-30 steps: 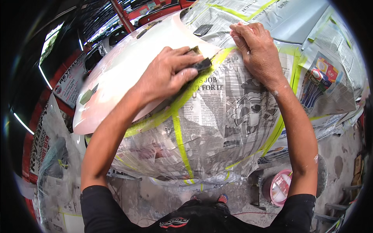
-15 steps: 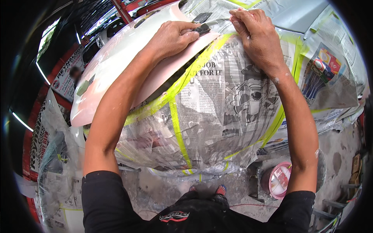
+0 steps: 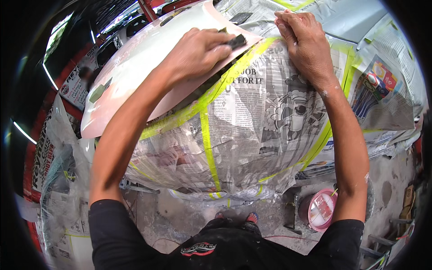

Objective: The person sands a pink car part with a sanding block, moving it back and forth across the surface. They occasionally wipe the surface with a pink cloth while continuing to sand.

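My left hand point(image 3: 198, 51) lies over the pale pinkish-white car panel point(image 3: 148, 63), close to its right-hand edge. Its fingers close on a folded dark piece of sandpaper point(image 3: 237, 41) pressed near that edge. My right hand point(image 3: 307, 45) rests above newspaper masking point(image 3: 245, 117). Its fingers are pinched together, with whitish smears on the tips; what they hold, if anything, is hidden. A loose dark flat piece point(image 3: 240, 18) lies just beyond the panel's edge, between the hands. Yellow-green masking tape point(image 3: 204, 103) runs along the newspaper beside the panel.
Two other small dark pieces sit on the panel, one a greenish block point(image 3: 99, 91) at the left. A pink bucket point(image 3: 309, 204) of whitish liquid stands on the floor at the right, with a metal frame point(image 3: 382, 240) near it. Plastic sheeting point(image 3: 58, 166) hangs at the left.
My left hand has slid a little nearer to me along the panel's edge with the sandpaper. My right hand keeps about the same place over the newspaper. The view has shifted slightly.
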Demonstrator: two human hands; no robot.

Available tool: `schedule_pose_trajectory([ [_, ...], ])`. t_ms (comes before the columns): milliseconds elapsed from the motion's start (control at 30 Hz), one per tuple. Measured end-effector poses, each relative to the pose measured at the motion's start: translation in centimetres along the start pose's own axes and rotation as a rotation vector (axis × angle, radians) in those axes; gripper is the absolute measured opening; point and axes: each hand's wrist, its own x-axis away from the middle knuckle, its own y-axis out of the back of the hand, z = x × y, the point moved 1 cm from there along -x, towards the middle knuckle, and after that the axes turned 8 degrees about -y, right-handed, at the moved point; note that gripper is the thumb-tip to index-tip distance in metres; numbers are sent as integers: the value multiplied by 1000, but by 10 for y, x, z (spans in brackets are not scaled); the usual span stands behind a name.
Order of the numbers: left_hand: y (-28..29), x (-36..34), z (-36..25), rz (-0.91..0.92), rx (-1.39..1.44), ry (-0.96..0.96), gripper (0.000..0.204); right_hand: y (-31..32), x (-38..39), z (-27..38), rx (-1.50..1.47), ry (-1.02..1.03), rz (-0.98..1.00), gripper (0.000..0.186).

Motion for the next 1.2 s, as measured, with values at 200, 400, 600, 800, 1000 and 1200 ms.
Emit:
schedule_pose_trajectory([
  [200, -8, -24, 24, 23, 25, 128, 44, -2, -4, 9, -20, 2, -12, 24],
  [400, 24, 15, 28, 148, 63, 135, 45, 12, -17, 20, -323, -255, 125, 25],
  [600, 103, 150, 41, -35, 41, 255, 51, -13, -37, 50, -219, -141, 368, 30],
  [800, 151, 286, 37, -282, 95, 415, 58, -63, -13, 129, 80, -136, 496, 34],
  [1000, 158, 334, 47, -398, 249, 425, 62, -139, -14, 256, -121, -64, 493, 28],
  [1200, 136, 316, 58, -527, 398, 380, 65, -162, -19, 313, -231, -13, 371, 27],
])
